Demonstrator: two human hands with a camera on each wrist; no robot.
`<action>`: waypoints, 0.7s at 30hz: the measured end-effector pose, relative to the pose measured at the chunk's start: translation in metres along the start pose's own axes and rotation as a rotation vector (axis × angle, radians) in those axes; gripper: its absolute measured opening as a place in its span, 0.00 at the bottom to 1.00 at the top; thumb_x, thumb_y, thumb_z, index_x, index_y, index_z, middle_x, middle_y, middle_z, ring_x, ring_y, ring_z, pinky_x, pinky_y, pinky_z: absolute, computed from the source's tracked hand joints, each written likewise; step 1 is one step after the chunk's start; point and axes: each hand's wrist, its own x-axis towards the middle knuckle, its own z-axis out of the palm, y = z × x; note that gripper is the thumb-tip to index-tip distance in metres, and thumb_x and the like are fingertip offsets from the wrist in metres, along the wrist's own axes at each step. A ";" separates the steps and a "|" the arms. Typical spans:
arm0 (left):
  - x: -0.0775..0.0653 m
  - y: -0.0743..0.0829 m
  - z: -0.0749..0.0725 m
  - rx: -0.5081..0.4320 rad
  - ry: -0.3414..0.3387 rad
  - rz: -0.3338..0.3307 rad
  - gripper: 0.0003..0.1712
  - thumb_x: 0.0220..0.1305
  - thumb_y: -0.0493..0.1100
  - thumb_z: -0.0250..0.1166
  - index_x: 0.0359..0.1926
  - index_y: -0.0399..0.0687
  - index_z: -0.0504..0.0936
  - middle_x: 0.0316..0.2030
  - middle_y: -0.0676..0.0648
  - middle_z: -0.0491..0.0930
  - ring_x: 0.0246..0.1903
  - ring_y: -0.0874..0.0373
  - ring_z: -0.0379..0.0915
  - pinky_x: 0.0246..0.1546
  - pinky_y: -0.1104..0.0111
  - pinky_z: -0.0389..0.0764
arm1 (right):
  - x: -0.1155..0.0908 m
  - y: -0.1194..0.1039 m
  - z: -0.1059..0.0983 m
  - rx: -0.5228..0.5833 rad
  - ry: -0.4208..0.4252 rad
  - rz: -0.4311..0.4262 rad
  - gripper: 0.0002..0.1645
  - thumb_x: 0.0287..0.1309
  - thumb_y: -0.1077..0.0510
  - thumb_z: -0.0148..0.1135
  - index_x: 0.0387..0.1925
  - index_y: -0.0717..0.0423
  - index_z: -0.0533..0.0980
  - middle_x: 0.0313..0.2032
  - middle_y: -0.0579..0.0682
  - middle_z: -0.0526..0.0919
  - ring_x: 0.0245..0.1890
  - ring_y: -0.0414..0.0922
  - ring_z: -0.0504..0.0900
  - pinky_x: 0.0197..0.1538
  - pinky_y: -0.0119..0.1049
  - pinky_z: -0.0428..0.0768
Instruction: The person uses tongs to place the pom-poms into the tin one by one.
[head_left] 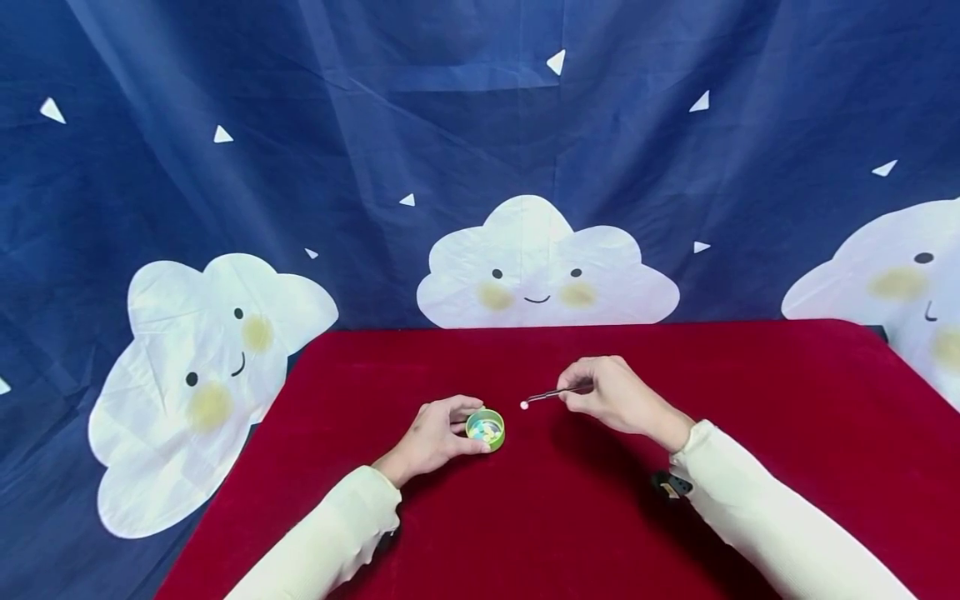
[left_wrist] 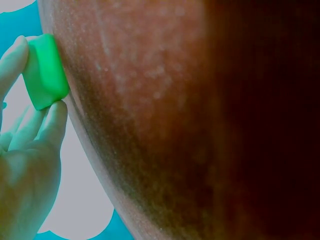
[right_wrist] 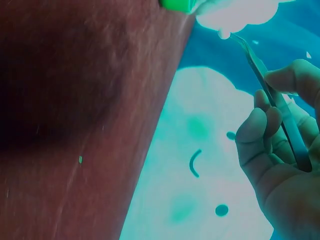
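Observation:
My left hand (head_left: 435, 433) grips a small round green container (head_left: 498, 443) by its sides, thumb in front and fingers behind. Several small pale pieces (head_left: 486, 431), yellow, white and bluish, lie inside it. In the left wrist view the container (left_wrist: 46, 72) shows from its side between thumb and fingers. To its right, my right hand (head_left: 617, 395) pinches a pair of metal tweezers (head_left: 542, 396) above the cloth. A small whitish-pink bead-like piece (head_left: 524, 405) sits at the tweezers' tip, a short way right of the container. The right wrist view shows the tweezers (right_wrist: 272, 95) slanting across the fingers.
A red cloth (head_left: 480, 533) covers the table, whose far edge meets a blue curtain (head_left: 480, 125) printed with smiling clouds. A small black device (head_left: 670, 485) is strapped at the right wrist, under the cream sleeve (head_left: 780, 517).

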 end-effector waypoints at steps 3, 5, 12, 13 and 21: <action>0.000 0.000 0.000 0.008 0.000 -0.002 0.35 0.49 0.35 0.80 0.58 0.32 0.78 0.53 0.40 0.82 0.52 0.46 0.81 0.51 0.65 0.83 | 0.005 -0.003 0.009 0.020 -0.013 -0.005 0.07 0.52 0.68 0.69 0.29 0.53 0.84 0.28 0.41 0.83 0.28 0.40 0.77 0.35 0.32 0.80; -0.001 0.000 0.000 0.017 -0.001 -0.003 0.35 0.49 0.35 0.80 0.59 0.33 0.78 0.53 0.40 0.82 0.52 0.46 0.81 0.51 0.65 0.83 | 0.008 -0.003 0.014 0.027 -0.017 -0.009 0.07 0.52 0.68 0.69 0.29 0.54 0.84 0.28 0.41 0.83 0.28 0.39 0.77 0.35 0.32 0.80; 0.001 0.000 0.000 0.029 0.009 0.014 0.35 0.48 0.35 0.80 0.59 0.33 0.78 0.53 0.40 0.82 0.51 0.47 0.82 0.52 0.63 0.83 | 0.015 -0.005 0.029 0.034 -0.050 -0.021 0.05 0.54 0.68 0.69 0.31 0.56 0.84 0.28 0.42 0.83 0.29 0.38 0.77 0.36 0.32 0.81; 0.001 0.000 0.000 0.030 0.010 0.020 0.35 0.48 0.35 0.80 0.58 0.33 0.78 0.53 0.40 0.82 0.51 0.47 0.82 0.52 0.63 0.83 | 0.016 -0.006 0.030 0.031 -0.059 -0.016 0.05 0.54 0.68 0.69 0.31 0.56 0.84 0.28 0.41 0.82 0.29 0.38 0.77 0.36 0.32 0.81; 0.001 -0.001 0.001 0.008 0.023 0.022 0.35 0.47 0.34 0.81 0.57 0.32 0.79 0.52 0.38 0.83 0.50 0.45 0.82 0.52 0.61 0.83 | 0.017 -0.004 0.039 0.012 -0.113 0.007 0.02 0.55 0.66 0.70 0.33 0.59 0.85 0.27 0.40 0.83 0.28 0.39 0.75 0.33 0.31 0.79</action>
